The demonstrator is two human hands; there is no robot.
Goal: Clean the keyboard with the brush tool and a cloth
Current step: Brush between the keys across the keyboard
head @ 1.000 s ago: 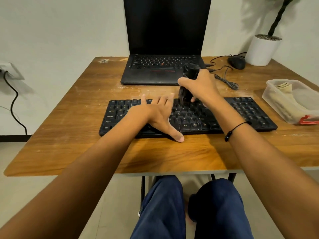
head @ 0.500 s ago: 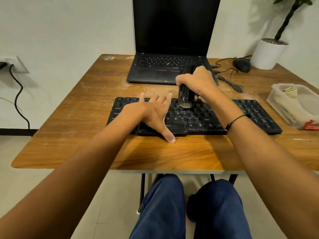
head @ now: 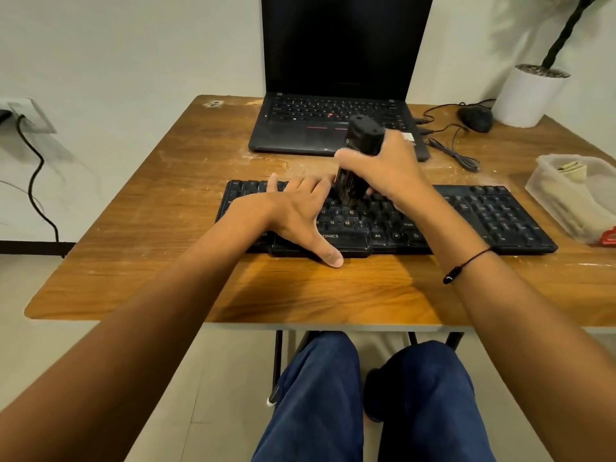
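A black keyboard (head: 493, 218) lies across the middle of the wooden table (head: 186, 195). My left hand (head: 293, 215) rests flat on its left half with straight fingers, the thumb reaching over the front edge. My right hand (head: 390, 168) grips a black cylindrical brush tool (head: 363, 135) held upright, its bristles down on the keys in the upper middle rows. A folded cloth (head: 571, 168) lies inside a clear plastic tub (head: 566, 201) at the right edge of the table.
An open black laptop (head: 333, 95) stands behind the keyboard. A black mouse (head: 475, 118) with a coiled cable (head: 456, 155) and a white plant pot (head: 528, 95) sit at the back right. A red object (head: 608, 236) lies by the tub. My knees are under the table.
The brush tool has swept slightly over the middle keys and now stands more upright. My left hand stays flat on the keyboard. The view has shifted a little.
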